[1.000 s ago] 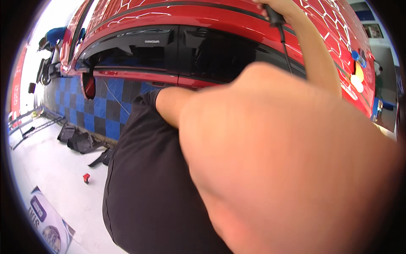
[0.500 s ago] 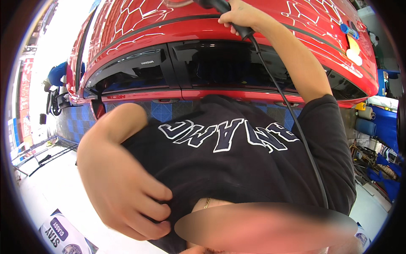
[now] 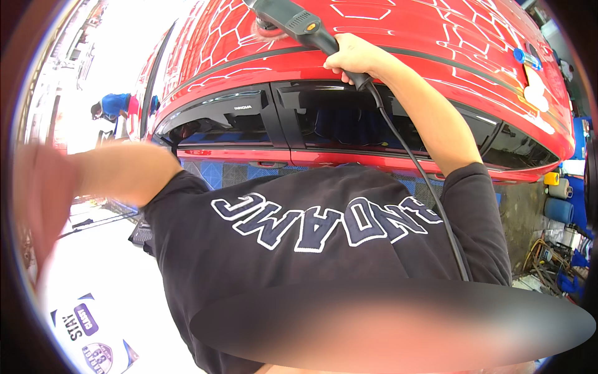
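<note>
My right hand (image 3: 354, 57) grips the rear handle of a black power polisher (image 3: 298, 23), fingers wrapped round it. Its round reddish pad (image 3: 269, 28) faces the glossy red car roof (image 3: 398, 37); I cannot tell how firmly it touches. From the handle a black cord (image 3: 408, 134) runs down across my right upper arm and shoulder. My left hand (image 3: 48, 199) is raised away at the far left, smeared by motion, so its fingers cannot be made out.
On the roof at the right lie a blue cylindrical container (image 3: 527, 59) and a pale pad-like item (image 3: 535, 96). A person in blue (image 3: 115, 106) is beyond the car's left end. Hoses and tools (image 3: 548, 258) crowd the floor at right, below a blue roll (image 3: 559, 210).
My left hand has swung from in front of my chest out to the far left. More of the polisher and its pad now shows, and the car sits lower in view.
</note>
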A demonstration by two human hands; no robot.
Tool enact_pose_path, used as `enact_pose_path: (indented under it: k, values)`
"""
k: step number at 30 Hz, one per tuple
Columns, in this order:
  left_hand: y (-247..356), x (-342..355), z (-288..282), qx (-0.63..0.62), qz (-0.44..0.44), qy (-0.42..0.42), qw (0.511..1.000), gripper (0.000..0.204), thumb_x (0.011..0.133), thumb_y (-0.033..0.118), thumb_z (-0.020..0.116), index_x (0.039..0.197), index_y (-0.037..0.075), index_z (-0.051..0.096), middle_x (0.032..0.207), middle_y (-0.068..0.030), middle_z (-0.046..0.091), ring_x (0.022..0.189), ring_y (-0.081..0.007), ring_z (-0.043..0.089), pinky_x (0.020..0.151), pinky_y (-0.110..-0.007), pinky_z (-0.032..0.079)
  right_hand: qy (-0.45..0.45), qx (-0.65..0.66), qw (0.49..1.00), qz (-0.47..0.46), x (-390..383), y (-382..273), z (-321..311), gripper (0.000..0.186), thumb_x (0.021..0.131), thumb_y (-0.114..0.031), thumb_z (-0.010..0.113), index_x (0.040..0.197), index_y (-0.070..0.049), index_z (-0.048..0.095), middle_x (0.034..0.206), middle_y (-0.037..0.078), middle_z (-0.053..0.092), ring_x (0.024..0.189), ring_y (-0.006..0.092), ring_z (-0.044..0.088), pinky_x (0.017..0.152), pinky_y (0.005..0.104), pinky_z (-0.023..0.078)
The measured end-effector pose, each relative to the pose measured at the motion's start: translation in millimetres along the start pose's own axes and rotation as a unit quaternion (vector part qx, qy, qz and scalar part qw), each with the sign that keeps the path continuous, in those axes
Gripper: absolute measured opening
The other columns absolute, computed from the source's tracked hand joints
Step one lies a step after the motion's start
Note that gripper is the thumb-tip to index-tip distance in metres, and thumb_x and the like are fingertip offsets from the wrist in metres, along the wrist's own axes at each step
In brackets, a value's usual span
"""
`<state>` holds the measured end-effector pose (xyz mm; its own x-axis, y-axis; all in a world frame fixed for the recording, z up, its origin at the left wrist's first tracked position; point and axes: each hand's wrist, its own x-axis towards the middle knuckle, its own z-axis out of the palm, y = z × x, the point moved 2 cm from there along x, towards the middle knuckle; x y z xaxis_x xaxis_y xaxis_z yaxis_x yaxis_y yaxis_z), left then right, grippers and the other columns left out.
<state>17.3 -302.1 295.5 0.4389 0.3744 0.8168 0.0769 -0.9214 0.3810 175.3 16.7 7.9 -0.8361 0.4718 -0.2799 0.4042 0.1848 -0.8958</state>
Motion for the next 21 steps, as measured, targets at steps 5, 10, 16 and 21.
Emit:
enact_pose_path:
  k: [5,10,16,21]
  values:
    - [-247,-112,-58,0.273,-0.579,0.203,0.741,0.068,0.104,0.038,0.068,0.159,0.006,0.046,0.135,-0.0105,0.067,0.117,-0.0209,0.064,0.096,-0.038,0.054,-0.004,-0.025,1.000,-0.013,13,-3,18,0.034,0.086,-0.015,0.072,0.105,0.008,0.056,0.077,0.012,0.065,0.055,0.0178,0.066,0.049,0.0345,0.056]
    - [-380,-236,-82,0.242,-0.416,0.299,0.824,0.067,0.100,0.032,0.073,0.156,0.004,0.050,0.139,-0.0151,0.066,0.117,-0.0207,0.062,0.099,-0.039,0.054,-0.019,-0.065,0.998,-0.009,13,-13,29,0.033,0.085,-0.015,0.070,0.104,0.007,0.054,0.076,0.010,0.064,0.054,0.0170,0.065,0.050,0.0332,0.055]
    - [-404,-257,-88,0.263,-0.408,0.361,0.796,0.068,0.096,0.029,0.078,0.154,0.003,0.052,0.137,-0.0154,0.066,0.118,-0.0220,0.063,0.099,-0.038,0.054,-0.020,-0.074,0.997,-0.001,14,-14,38,0.033,0.085,-0.012,0.069,0.107,0.006,0.053,0.073,0.009,0.062,0.052,0.0164,0.064,0.049,0.0332,0.054]
    - [-403,-278,-94,0.281,-0.392,0.392,0.784,0.069,0.092,0.026,0.082,0.151,0.003,0.054,0.134,-0.0157,0.066,0.119,-0.0231,0.063,0.099,-0.038,0.055,-0.022,-0.078,0.997,-0.017,21,-8,50,0.034,0.085,-0.010,0.069,0.110,0.006,0.052,0.073,0.009,0.061,0.052,0.0163,0.064,0.050,0.0330,0.055]
